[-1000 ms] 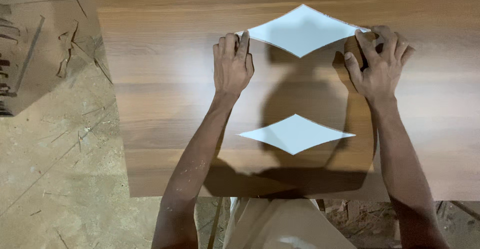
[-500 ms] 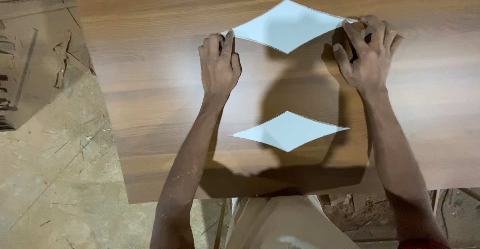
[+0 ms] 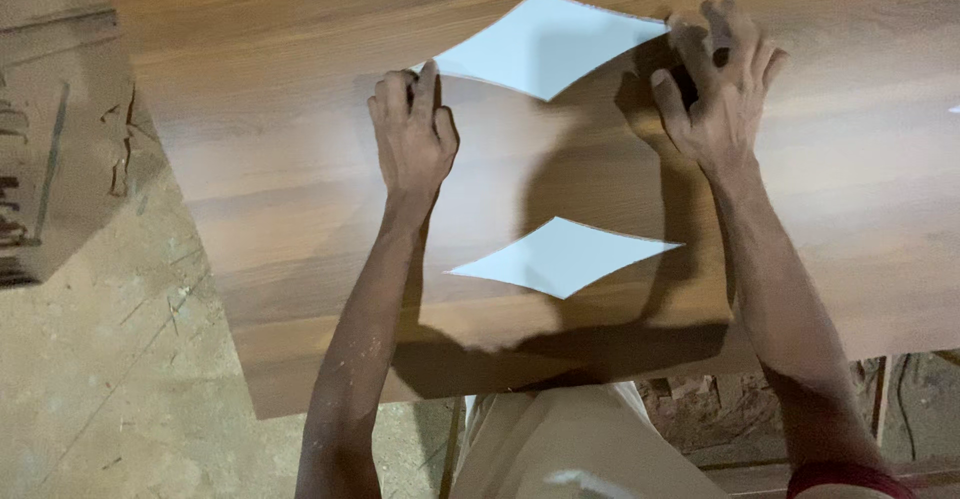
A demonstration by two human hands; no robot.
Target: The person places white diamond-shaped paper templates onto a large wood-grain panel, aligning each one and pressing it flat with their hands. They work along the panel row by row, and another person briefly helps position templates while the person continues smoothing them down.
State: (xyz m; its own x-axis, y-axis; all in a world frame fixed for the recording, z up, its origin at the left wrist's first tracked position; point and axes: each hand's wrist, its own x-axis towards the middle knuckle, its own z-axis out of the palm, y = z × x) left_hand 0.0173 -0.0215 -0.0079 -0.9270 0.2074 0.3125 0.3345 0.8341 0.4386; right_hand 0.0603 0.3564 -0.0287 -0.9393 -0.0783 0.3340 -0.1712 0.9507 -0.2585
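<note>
Head camera looks down on a wood-grain board (image 3: 300, 209) that lies flat over a dusty floor (image 3: 100, 399). Nearest to the person, a pale diamond-shaped piece (image 3: 562, 256) rests on the board between the two forearms, touched by no hand. Farther away lies a second, larger diamond piece (image 3: 545, 44), and both hands are at its tips. The left hand (image 3: 412, 131) presses down at the left tip, knuckles bent, fingertips on the board just beside the pale edge. The right hand (image 3: 722, 84) is at the right tip with fingers curled and spread; it grips nothing that I can make out, it only presses.

Compared with one second ago, the hands keep the same places at the two tips, while the whole scene sits a little differently in the view, so mostly the head has moved. I judge that the far piece is still being held or fitted in position.

Whether the diamonds are loose sheets or cut-outs cannot be told. The right fingertips are in shadow, and the dark clutter (image 3: 15, 219) at the far left is cut off.
</note>
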